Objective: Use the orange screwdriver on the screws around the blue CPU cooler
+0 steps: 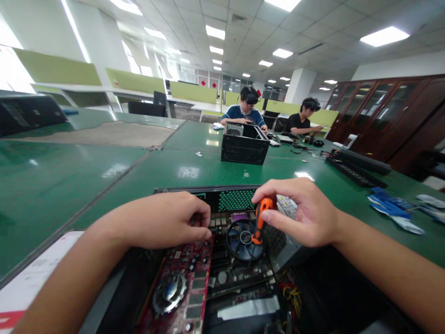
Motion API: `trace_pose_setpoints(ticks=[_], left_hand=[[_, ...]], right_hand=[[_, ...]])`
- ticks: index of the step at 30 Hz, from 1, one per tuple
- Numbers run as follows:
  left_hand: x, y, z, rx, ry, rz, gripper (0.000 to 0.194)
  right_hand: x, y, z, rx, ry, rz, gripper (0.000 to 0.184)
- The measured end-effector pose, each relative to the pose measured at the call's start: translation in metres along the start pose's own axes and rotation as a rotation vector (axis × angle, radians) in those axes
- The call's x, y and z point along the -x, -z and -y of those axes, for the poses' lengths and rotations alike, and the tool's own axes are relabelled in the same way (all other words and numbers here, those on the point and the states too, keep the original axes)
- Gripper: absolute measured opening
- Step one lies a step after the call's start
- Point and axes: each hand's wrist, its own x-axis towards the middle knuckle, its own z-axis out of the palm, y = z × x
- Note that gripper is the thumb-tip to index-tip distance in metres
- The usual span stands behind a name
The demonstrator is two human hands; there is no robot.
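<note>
An opened computer case lies before me, its perforated green-showing panel [236, 200] at the far side. My right hand [299, 211] grips an orange and black screwdriver [261, 220] between thumb and fingers; it stands almost upright by the round CPU fan [245, 239]. The screwdriver's tip is hidden. My left hand [174, 220] hovers or rests at the far end of a red graphics card [187, 283] with a silver fan. Its fingers are curled toward the thumb, and I cannot see what they hold, if anything.
A second black case [245, 148] stands on the green table [187, 157], with a co-worker [245, 109] behind it. Another person [306, 118] sits farther right. Blue and white gloves [392, 208] lie at right; coloured cables [290, 292] are inside my case.
</note>
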Motion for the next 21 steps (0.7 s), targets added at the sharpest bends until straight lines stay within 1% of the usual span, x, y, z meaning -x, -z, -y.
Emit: trace_pose_setpoints(ticks=[3,5,9,14,21], left_hand=[[0.0,0.001,-0.003,-0.021,0.02,0.018,0.026],[0.0,0.001,-0.004,-0.022,0.024,0.015,0.024],[0.001,0.001,-0.003,-0.003,0.013,-0.004,0.021],[0.001,0.001,-0.002,0.005,-0.005,-0.008,0.021],[0.0,0.001,-0.004,-0.007,0.007,-0.001,0.022]], right_hand=[[-0.001,-0.008,0.004,0.039,0.121,-0.021,0.012],[-0.001,-0.012,0.006,0.073,0.154,-0.004,0.014],[0.0,-0.014,0.004,0.129,0.142,0.013,0.014],[0.0,-0.012,0.002,0.139,0.125,-0.006,0.015],[0.0,-0.014,0.003,0.107,0.132,0.007,0.013]])
